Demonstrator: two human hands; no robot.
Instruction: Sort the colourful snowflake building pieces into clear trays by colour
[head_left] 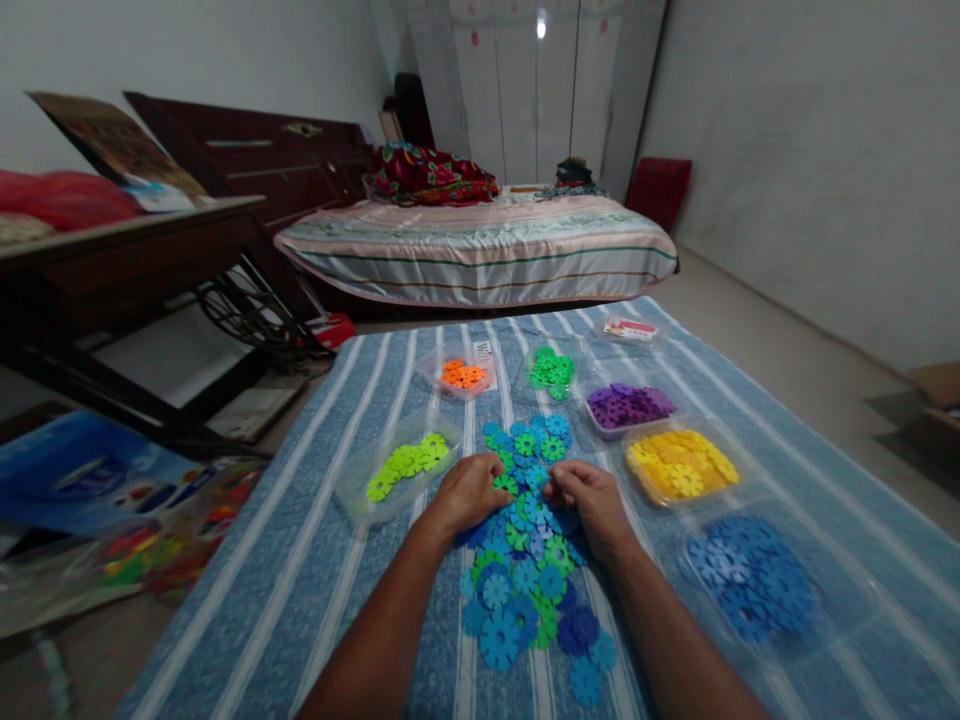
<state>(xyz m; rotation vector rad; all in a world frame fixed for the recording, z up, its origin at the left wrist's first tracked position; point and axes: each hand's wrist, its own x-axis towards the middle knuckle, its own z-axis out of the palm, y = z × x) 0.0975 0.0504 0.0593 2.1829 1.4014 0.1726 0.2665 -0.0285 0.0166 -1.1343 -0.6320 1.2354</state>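
A long pile of notched plastic snowflake discs (499,638), in light blue, dark blue and green, lies down the middle of the cloth. At its left side is my left hand (471,490), fingers curled and closed; a green disc (505,484) shows between its thumb and forefinger. Across the pile, my right hand (592,502) is closed in a pinch, its fingertips close to a light blue disc (535,476). Whatever those fingertips hold is too small or hidden to make out.
Clear plastic tubs stand around the pile: lime discs (409,465) left, orange discs (463,375) and green discs (552,370) behind, purple discs (630,405), yellow discs (682,465) and blue discs (754,578) right. A lid (628,330) lies far right. A bed (480,245) stands beyond.
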